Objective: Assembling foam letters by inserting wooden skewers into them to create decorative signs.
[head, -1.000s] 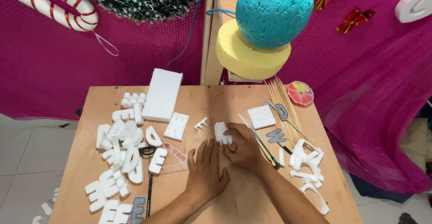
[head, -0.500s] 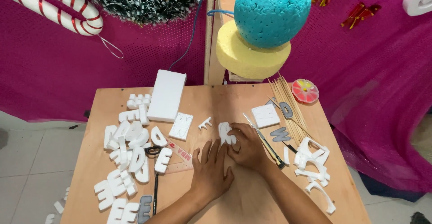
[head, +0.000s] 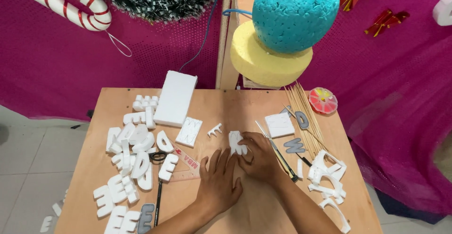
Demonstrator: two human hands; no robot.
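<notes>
A person's two bare hands are resting near the middle of a square wooden table [head: 117, 102], seen from above. The right hand [head: 261, 156] is curling its fingers around a white foam letter [head: 235, 142], pinching its lower right side while the letter is lying flat on the tabletop just ahead of the hands. The left hand [head: 219, 180] is lying palm down with its fingers spread and loosely open, holding nothing, its fingertips reaching just short of the letter's near edge.

To the left of the hands, a clear ruler with red markings [head: 186, 161] is lying at an angle, and beyond it a heap of white foam letters [head: 134, 144] is covering the table's left side, with black-handled scissors [head: 157, 156] among them. A white foam block [head: 175, 97] is lying toward the far edge, with a smaller flat foam piece [head: 189, 131] just in front of it.

Right of the hands, a craft knife [head: 278, 151] is lying diagonally. A bundle of wooden skewers [head: 303, 114] is running toward the far right corner, beside a small round clear container [head: 323, 100] showing red and yellow contents, too small to identify. White foam offcuts [head: 327, 173] are piling up along the right edge.
</notes>
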